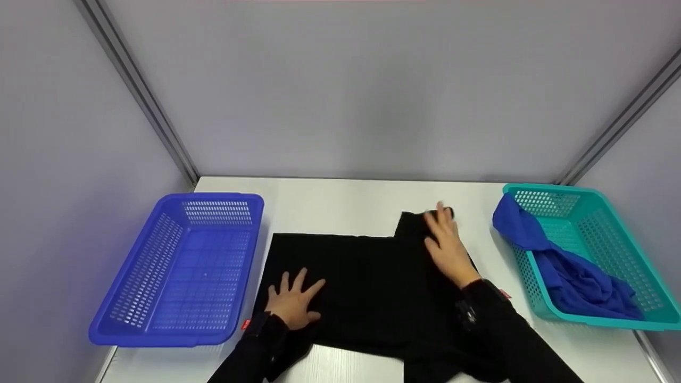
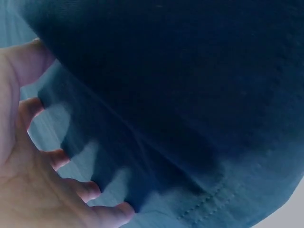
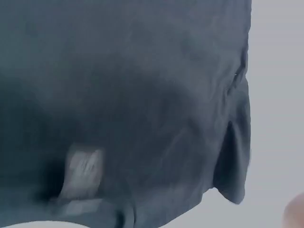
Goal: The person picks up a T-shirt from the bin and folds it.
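Note:
A black T-shirt (image 1: 367, 292) lies spread sideways on the white table, one sleeve (image 1: 407, 225) toward the back and another at the front. My left hand (image 1: 291, 303) rests on its left part with fingers spread. Close up in the left wrist view, those fingertips touch the dark fabric (image 2: 190, 71), near a fold and a stitched hem. My right hand (image 1: 447, 250), fingers extended, is over the back sleeve; whether it presses the cloth I cannot tell. In the right wrist view a pale label (image 3: 83, 173) shows at the neck, and only a blurred bit of hand is visible.
At the left stands a blue plastic basket (image 1: 250, 287) with nothing in it. A teal basket (image 1: 590, 191) at the right holds a crumpled blue cloth (image 1: 574, 282), part of which hangs over its rim. Grey panels (image 1: 372, 96) enclose the table (image 1: 330, 202) at the back and sides.

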`<state>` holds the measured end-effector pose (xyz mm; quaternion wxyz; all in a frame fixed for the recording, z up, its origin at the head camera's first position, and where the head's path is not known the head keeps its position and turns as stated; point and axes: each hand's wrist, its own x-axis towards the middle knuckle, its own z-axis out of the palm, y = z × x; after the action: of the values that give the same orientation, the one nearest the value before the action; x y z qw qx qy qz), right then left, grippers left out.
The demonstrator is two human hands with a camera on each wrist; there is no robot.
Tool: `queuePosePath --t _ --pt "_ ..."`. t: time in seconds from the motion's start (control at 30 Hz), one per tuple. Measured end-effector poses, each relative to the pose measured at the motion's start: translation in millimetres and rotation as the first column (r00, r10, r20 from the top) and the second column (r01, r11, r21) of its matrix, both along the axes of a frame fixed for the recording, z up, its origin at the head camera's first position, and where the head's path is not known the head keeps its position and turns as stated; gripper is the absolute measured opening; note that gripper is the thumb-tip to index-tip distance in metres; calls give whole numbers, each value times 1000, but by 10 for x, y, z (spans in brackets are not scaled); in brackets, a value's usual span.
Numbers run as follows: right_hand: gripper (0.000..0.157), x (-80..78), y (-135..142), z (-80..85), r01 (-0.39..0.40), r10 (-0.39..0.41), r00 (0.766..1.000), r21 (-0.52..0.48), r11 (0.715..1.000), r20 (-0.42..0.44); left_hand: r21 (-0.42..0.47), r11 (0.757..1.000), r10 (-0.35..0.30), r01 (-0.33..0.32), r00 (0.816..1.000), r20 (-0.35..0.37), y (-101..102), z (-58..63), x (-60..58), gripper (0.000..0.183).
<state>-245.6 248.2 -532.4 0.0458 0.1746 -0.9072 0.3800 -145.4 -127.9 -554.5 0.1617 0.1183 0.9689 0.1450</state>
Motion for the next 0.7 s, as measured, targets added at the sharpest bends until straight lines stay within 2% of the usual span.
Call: queuePosePath --t 0.1,0.17,0.27,0.37,0.43,0.5,0.6,0.67,0.7 --pt "54 273 49 -109 -86 91 995 130 988 -36 42 999 -8 8 1000 17 -50 11 4 74" --pt "48 526 80 -209 -157 165 986 215 964 -22 70 997 -21 20 1000 8 -82 11 15 75" --pt "39 886 115 -314 -267 273 961 338 902 29 64 996 -63 69 993 -95 -111 -11 46 71" --pt "46 1115 125 -365 -345 319 938 408 845 133 39 990 -121 132 968 -221 -81 -7 98 56" --pt "55 1179 129 -386 -360 306 932 430 828 192 37 982 -171 184 958 -230 -19 22 154 52" --pt "62 1180 142 -414 -350 283 936 457 818 209 39 969 -232 242 958 -171 68 61 229 60" --pt "63 1109 188 -473 -278 243 960 538 795 137 22 951 -308 309 950 -51 205 76 335 81" --pt "61 1036 231 -519 -202 207 976 595 778 60 -8 942 -335 335 942 -12 269 36 365 88" --pt "59 998 255 -541 -158 185 983 616 772 20 -20 940 -341 341 940 -16 287 -4 361 89"
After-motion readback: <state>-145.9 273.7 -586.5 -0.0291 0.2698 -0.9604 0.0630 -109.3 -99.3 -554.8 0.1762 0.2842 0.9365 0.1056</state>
